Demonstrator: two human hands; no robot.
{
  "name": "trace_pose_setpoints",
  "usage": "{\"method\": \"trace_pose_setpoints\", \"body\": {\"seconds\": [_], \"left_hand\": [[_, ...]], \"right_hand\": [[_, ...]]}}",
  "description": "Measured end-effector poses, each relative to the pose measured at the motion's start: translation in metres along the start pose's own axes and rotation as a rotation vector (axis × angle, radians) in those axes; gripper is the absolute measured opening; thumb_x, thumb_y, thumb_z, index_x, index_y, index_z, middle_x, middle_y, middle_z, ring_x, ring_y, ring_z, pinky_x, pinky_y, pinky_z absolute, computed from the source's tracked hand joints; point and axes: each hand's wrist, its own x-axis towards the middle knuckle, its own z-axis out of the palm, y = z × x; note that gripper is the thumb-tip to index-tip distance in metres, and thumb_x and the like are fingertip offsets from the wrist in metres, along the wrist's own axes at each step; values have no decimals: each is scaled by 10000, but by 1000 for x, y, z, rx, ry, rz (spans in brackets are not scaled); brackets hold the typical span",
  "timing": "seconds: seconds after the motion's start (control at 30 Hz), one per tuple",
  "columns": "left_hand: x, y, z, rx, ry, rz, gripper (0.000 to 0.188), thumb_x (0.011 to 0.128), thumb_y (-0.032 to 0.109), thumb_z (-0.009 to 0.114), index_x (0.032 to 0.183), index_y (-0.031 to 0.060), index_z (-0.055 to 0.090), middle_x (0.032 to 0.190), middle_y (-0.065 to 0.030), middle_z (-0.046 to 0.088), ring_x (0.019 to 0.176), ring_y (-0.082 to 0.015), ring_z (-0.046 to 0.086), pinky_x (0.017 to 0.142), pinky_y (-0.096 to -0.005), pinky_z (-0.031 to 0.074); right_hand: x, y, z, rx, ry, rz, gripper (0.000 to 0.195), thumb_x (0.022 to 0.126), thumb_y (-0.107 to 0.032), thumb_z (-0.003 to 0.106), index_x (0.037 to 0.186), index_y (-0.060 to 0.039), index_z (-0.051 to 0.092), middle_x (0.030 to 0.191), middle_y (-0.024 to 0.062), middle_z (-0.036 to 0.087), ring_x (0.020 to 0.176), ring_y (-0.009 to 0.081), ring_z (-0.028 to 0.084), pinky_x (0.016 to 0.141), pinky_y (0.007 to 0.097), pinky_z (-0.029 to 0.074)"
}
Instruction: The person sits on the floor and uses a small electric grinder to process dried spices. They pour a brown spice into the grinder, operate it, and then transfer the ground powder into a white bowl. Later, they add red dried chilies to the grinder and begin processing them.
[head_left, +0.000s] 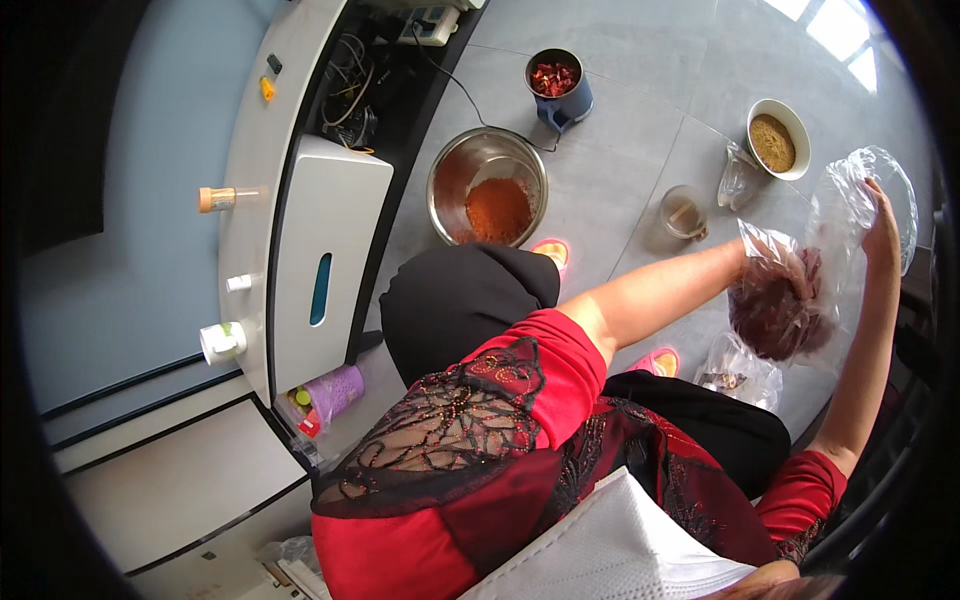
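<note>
My left hand (787, 266), with clear plastic around its wrist, reaches across to the right into a clear plastic bag (832, 195). Its fingers touch a mass of dark red dried chili pieces (772, 319) in the bag; whether they grip any is hidden by the plastic. At the far right, my right hand (881, 214) grips the bag near its upper rim. Above the bag stands a white bowl (801, 161) of brownish ground powder (772, 142). A small clear plastic bag (739, 176) lies beside this bowl. A transparent cup (682, 212) with a handle stands left of it.
A steel basin (442, 187) with orange-red powder (497, 210) stands before my left knee. Beyond it is a blue grinder cup (566, 109) of red chili pieces (553, 79). A cord (465, 86) runs behind the basin. Another plastic bag (742, 375) lies near my foot. A cabinet (337, 225) borders the left.
</note>
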Motion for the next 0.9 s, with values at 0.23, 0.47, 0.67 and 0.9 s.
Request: {"method": "trace_pose_setpoints", "body": {"seconds": [0.23,0.47,0.67,0.9], "left_hand": [[-5,36,17,-438,-74,-252,265,816,142,734,1024,56,594,830,-80,654,791,-193,632,740,-326,522],[3,63,43,265,-36,-226,289,849,331,667,985,76,672,860,-52,647,793,-149,594,751,-317,498],[21,20,-41,1790,-237,722,397,955,178,462,1351,160,475,1351,-29,464,1217,-164,464,1063,-318,370],[8,50,-36,611,-99,98,400,847,125,678,1203,14,535,1170,-77,580,1040,-169,570,936,-319,472]], "right_hand": [[-11,-33,19,238,-350,57,538,838,-222,624,1288,39,486,1129,100,623,972,161,629,822,286,527],[-41,-97,115,-129,-239,12,265,777,-65,649,1033,-14,604,885,18,601,775,111,561,695,225,462],[-68,-158,93,-48,-216,115,314,721,45,586,1025,-26,620,872,58,624,699,100,558,614,210,434],[-96,-160,48,-526,-5,73,345,680,9,625,1025,-14,635,856,98,646,730,160,603,675,272,494]]}}
